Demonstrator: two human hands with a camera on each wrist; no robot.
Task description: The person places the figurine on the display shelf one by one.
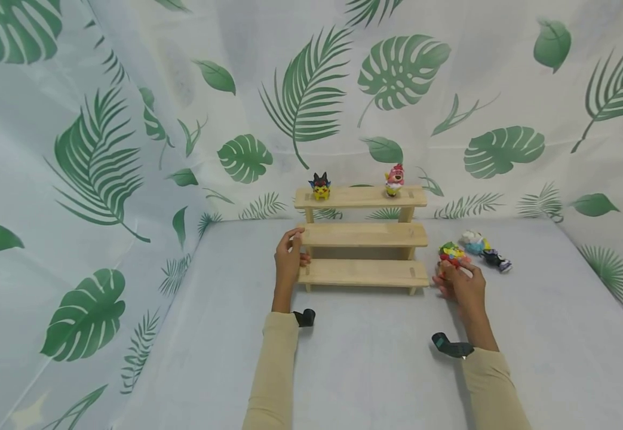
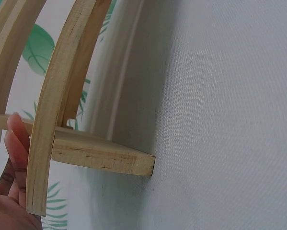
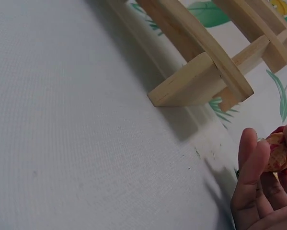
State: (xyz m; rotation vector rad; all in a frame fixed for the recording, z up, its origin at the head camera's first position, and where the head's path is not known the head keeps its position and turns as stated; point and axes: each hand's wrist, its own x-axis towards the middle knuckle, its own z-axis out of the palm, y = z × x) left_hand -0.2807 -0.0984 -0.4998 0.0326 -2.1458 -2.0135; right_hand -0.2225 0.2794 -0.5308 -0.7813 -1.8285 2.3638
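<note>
A three-tier wooden display stand (image 1: 362,234) stands on the pale cloth. My left hand (image 1: 288,255) holds its left end, fingers around the middle and bottom tiers; in the left wrist view, fingertips (image 2: 19,132) show behind a wooden board. Right of the stand, my right hand (image 1: 464,289) pinches a small red and orange figurine (image 3: 279,155), partly covered by the fingers. Just beyond those fingers is a red, yellow and green toy part (image 1: 453,252); I cannot tell whether it belongs to the held figurine. A yellow and black figurine (image 1: 321,188) and a pink figurine (image 1: 394,180) stand on the top tier.
Behind the right hand lie a white, blue and yellow figurine (image 1: 474,242) and a black and white figurine (image 1: 496,261). A leaf-printed cloth (image 1: 311,89) rises close behind the stand. Each wrist carries a black camera mount (image 1: 451,346).
</note>
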